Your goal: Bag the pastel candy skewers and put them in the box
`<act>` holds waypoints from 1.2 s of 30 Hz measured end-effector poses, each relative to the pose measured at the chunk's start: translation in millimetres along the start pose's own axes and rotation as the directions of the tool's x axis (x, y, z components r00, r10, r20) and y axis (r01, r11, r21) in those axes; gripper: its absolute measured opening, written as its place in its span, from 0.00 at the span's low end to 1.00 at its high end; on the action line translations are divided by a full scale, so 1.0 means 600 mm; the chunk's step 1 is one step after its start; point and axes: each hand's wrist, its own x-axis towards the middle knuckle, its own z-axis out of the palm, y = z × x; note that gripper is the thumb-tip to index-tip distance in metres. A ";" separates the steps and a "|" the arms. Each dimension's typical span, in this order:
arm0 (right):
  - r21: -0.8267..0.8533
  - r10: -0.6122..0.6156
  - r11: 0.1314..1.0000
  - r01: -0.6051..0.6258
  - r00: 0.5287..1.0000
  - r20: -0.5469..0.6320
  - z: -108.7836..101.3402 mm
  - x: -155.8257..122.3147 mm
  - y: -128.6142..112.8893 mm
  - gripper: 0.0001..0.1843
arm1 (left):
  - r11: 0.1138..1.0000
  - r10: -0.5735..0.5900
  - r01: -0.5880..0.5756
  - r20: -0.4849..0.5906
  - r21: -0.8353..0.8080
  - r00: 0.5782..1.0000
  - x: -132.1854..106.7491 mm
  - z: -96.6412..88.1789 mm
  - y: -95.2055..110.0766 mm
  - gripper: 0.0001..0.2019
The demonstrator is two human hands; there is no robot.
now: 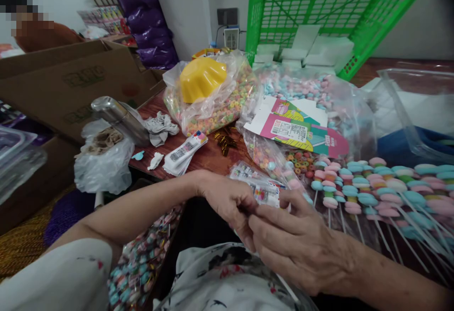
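Observation:
My left hand (230,199) and my right hand (301,240) meet over the table's front edge, fingertips pinched together. Whatever lies between them is mostly hidden by the fingers. A thin white stick (289,289) slants out beneath my right hand, towards the patterned shirt. Just behind the hands lie printed clear plastic bags (264,190). To the right rest several candy skewers (329,190), pink, blue and white pieces on white sticks. A stack of printed cards (186,152) lies beyond my left wrist, with gold twist ties (225,143) beside it.
Behind are a bag of ring-shaped candy (213,119) with a yellow bowl (202,80), a bag of pastel candy (294,84), and a green basket (336,22). A steel flask (120,119) stands left. Finished-looking candy packs (138,273) lie below. Another person (46,34) is at far left.

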 end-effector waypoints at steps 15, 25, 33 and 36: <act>-0.380 0.405 0.696 -0.609 0.770 -0.493 0.008 0.020 0.150 0.10 | 0.796 0.463 0.315 -0.856 0.516 0.230 0.085 0.009 -0.034 0.10; 0.734 0.792 0.494 -0.467 0.590 -0.157 0.049 0.028 0.080 0.08 | 0.630 0.292 -0.777 -0.929 0.009 0.226 0.030 -0.035 -0.007 0.07; 0.781 0.824 0.453 -0.430 0.536 -0.183 0.053 0.040 0.079 0.06 | 0.940 0.125 -0.339 -0.894 -0.032 0.430 0.016 0.028 -0.048 0.17; 0.857 0.822 0.318 -0.407 0.569 -0.035 0.084 0.062 0.050 0.09 | 0.864 0.452 0.120 -0.859 0.488 0.240 -0.015 0.053 -0.059 0.11</act>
